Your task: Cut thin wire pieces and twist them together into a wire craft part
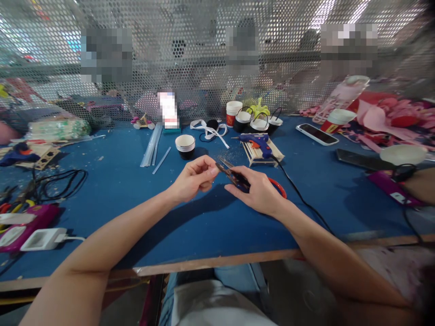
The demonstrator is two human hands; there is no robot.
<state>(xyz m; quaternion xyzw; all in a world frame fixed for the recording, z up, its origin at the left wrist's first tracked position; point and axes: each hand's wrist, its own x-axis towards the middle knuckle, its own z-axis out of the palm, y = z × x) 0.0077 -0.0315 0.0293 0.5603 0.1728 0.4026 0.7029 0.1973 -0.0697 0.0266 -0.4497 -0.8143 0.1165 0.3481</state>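
My right hand [256, 188] grips dark-jawed pliers [222, 169], their tip pointing left toward my left hand. A red loop handle [278, 188], apparently of scissors, shows behind my right hand. The fingers of my left hand [197, 178] are pinched together at the pliers' tip; whatever is between them is too small to make out. Just beyond my left hand stands a black-and-white paper cup [185, 146]. A blue glue gun [256, 144] rests on a small wooden stick rack [268, 154] beyond my right hand.
Glue sticks [152, 147], a white ribbon [210, 130] and black cups with wire handles [243, 120] lie farther back. Phones [317, 134] and pink foam pieces [377, 117] are at right. A power strip [29, 226] and cables are at left. Another person's arm [421, 184] enters at right.
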